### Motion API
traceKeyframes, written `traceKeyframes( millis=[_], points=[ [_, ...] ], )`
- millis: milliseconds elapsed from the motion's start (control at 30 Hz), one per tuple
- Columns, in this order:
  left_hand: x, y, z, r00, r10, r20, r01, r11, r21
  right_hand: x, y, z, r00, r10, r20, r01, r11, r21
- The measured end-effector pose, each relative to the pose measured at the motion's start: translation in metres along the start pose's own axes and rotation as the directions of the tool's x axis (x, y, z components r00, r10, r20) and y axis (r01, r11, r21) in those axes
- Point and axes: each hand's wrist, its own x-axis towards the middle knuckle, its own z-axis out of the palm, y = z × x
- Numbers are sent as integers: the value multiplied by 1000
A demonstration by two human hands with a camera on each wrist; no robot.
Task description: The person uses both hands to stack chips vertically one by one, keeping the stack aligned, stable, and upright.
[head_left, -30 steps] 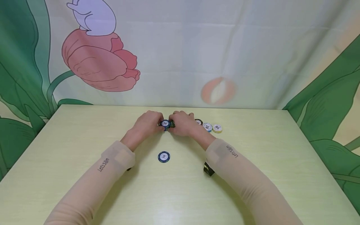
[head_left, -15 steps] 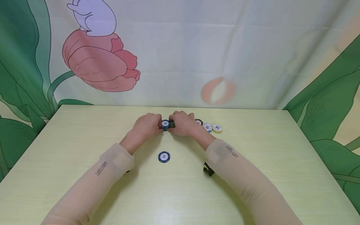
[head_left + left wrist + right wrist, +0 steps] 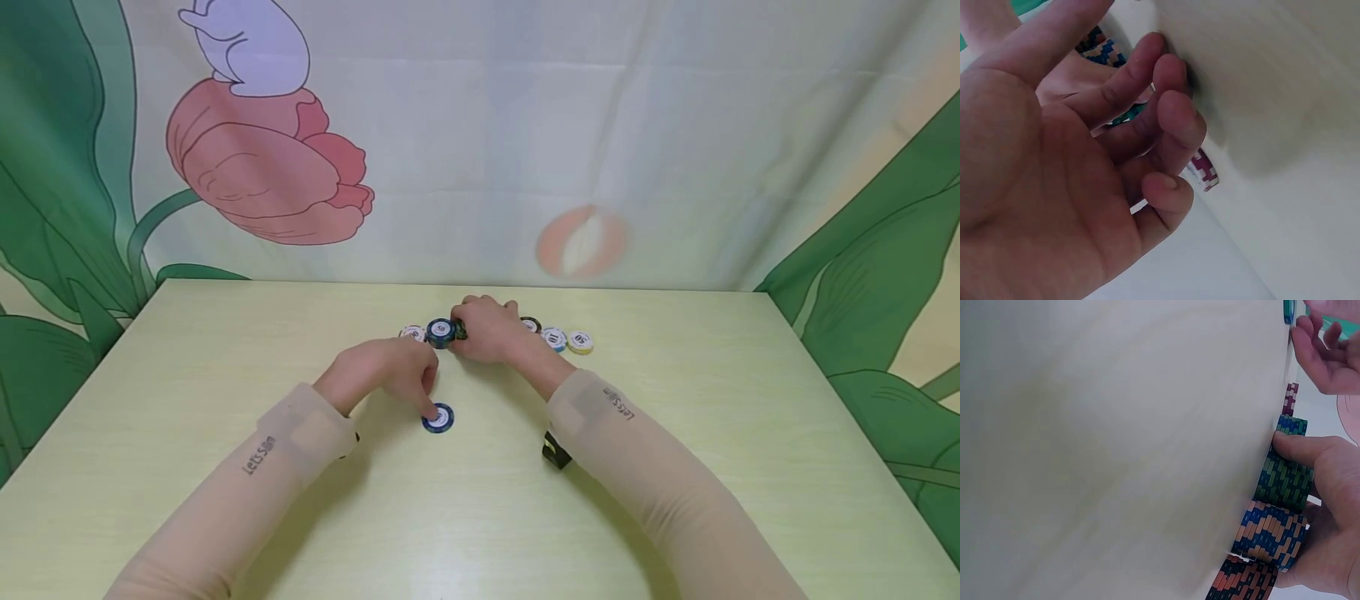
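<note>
In the head view my left hand reaches down to a lone blue poker chip lying flat on the table, a fingertip overlapping it. Its other fingers bend loosely around nothing in the left wrist view. My right hand stays at the back row of chips. In the right wrist view its thumb presses the near side of a green chip stack, with fingers behind it. Just left of that hand stands a blue-topped stack marked 50. A blue-and-tan stack sits beneath the palm side.
A white-and-maroon chip stack is at the row's left end. To the right are a black-rimmed chip, a light-blue-edged stack and a yellow-edged stack. A patterned curtain hangs behind the table.
My left hand has left the blue-topped stack and moved toward me to the lone blue chip, uncovering the white-and-maroon stack. The right hand has stayed in place.
</note>
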Motion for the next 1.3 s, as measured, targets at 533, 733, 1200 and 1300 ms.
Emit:
traceKeyframes(
  millis=[533,733,1200,1300],
  points=[
    [10,-8,1,989,19,-144,-22,1000,-16,-3,-1,-3,1000,-7,2,7,1000,7],
    [15,-12,4,975,14,-222,-22,999,-30,-3,-1,-4,1000,-12,-1,12,1000,7],
    [13,-3,9,964,-17,-264,16,1000,-6,-3,0,-4,1000,-11,-8,11,1000,5],
    [12,-2,9,964,-20,-264,19,1000,-7,-4,-1,-5,1000,-12,-2,12,1000,4]
  ],
)
